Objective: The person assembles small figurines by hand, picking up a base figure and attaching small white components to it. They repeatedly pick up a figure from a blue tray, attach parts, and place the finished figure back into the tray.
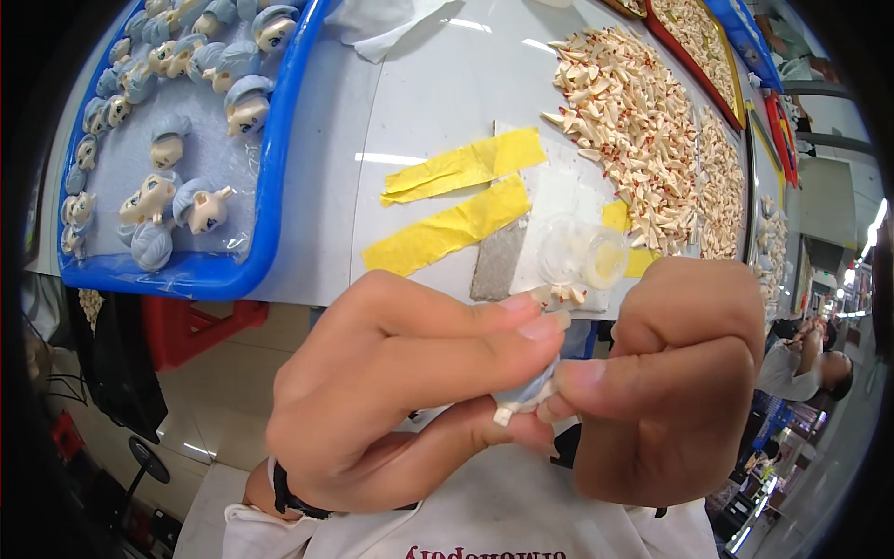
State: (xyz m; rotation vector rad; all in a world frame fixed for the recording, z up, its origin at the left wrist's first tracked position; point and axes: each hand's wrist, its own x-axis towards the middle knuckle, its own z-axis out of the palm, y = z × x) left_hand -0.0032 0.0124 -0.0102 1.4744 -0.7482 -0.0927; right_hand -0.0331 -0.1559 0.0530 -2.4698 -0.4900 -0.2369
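Note:
Above my lap, my left hand (391,382) pinches a small doll head (533,389) with pale blue hair between thumb and fingers. A cream nub on the head pokes out beside the thumb. My right hand (684,382) is closed, its thumb and forefinger pressed at the head's right side. Fingers cover most of the head, and any small part in the right pinch is hidden. Just beyond the hands, a clear plastic cup (570,253) stands on the table, with a few small cream pointed pieces (566,294) by its near side.
On the left, a blue tray (279,177) holds several blue-haired doll heads (169,147). Cream pointed pieces with red tips (624,130) lie heaped at the right. Yellow tape strips (452,224) cross the table and a grey board (501,256). A red stool (191,331) stands below. Another person (805,363) sits far right.

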